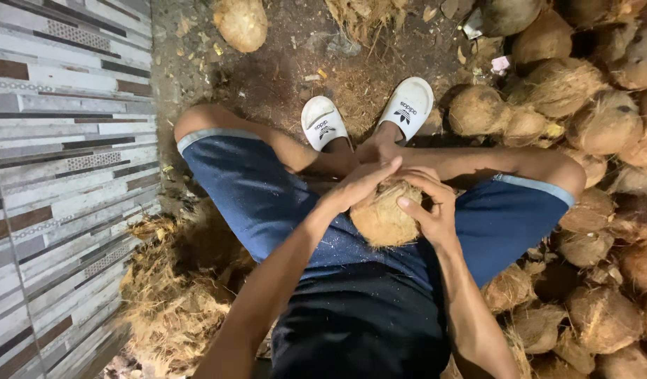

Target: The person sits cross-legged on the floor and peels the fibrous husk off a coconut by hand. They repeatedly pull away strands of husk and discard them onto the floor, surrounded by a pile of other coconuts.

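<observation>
A brown, fibrous husked coconut (383, 217) sits between my knees, above my blue shorts. My left hand (358, 184) lies over its top left side, fingers stretched across the fibre. My right hand (432, 203) grips its right side, thumb pressed on the shell. Both hands hold the same coconut. My feet in white slides (323, 123) rest on the dirt ground beyond it.
A heap of several husked coconuts (604, 126) fills the right side. Loose husk fibre (172, 295) is piled at lower left beside a striped tiled wall (64, 161). One more coconut (241, 22) lies at the top on the dirt.
</observation>
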